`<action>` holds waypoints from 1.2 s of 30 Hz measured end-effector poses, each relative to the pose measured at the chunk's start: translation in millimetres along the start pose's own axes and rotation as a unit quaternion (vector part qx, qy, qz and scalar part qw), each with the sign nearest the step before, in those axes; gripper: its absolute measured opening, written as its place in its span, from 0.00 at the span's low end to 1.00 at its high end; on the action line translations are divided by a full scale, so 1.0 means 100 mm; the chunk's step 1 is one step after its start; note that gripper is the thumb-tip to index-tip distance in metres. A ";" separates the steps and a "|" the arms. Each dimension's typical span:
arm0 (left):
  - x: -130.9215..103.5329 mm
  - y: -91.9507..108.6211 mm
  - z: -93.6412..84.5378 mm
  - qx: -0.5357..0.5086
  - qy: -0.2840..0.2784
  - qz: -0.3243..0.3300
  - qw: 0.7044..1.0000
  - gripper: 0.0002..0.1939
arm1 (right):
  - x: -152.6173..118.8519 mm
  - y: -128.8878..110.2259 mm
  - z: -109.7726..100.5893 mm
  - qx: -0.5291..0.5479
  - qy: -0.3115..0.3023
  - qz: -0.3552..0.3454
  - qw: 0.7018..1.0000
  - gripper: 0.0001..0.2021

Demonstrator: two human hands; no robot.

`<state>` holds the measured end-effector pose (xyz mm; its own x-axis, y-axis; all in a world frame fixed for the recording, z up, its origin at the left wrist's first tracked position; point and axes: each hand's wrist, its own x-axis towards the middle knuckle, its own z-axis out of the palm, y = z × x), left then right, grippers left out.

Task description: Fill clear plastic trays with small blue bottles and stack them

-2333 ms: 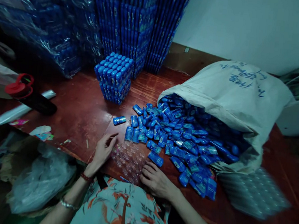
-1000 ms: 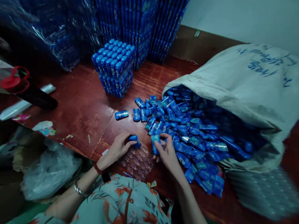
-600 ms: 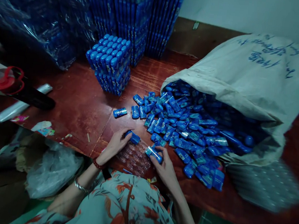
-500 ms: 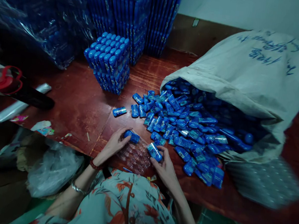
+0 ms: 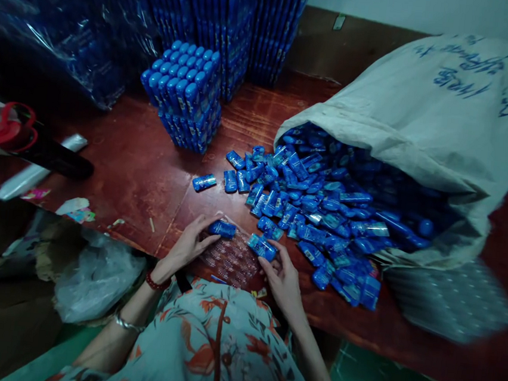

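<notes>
My left hand (image 5: 191, 241) is closed on a small blue plastic container (image 5: 222, 229) with rounded ends, held by thumb and fingers at the far left corner of a clear plastic tray (image 5: 229, 261). A second blue container (image 5: 262, 247), its printed label facing up, is pinched in my right hand (image 5: 282, 274) above the tray's right side. The tray lies on the red-brown table near its front edge, and its moulded cells show between my hands. Whether the left container rests in a cell, I cannot tell.
Many loose blue containers (image 5: 306, 204) spill from a white sack (image 5: 424, 105) at right. A block of stacked containers (image 5: 184, 97) stands behind, before taller stacks (image 5: 216, 25). A black bottle with red lid (image 5: 55, 150) is at left, clear trays (image 5: 450, 302) at right.
The container in my right hand has turned from slanting to nearly level and shifted slightly. My left hand keeps its container at the tray's corner. The whole view has tilted a little.
</notes>
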<state>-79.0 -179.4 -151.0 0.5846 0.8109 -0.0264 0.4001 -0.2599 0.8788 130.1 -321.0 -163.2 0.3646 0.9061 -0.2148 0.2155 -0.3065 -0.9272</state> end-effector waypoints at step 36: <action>0.05 0.18 -0.24 0.313 -0.128 0.245 0.908 0.20 | 0.17 -0.23 0.18 -0.319 0.040 -0.199 0.926 0.15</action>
<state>-85.5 -167.3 -123.9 0.9141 0.3890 0.1142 0.3235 -0.8696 0.3729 115.0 -293.7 -150.7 0.2018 0.9674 0.1531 0.8296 -0.0857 -0.5517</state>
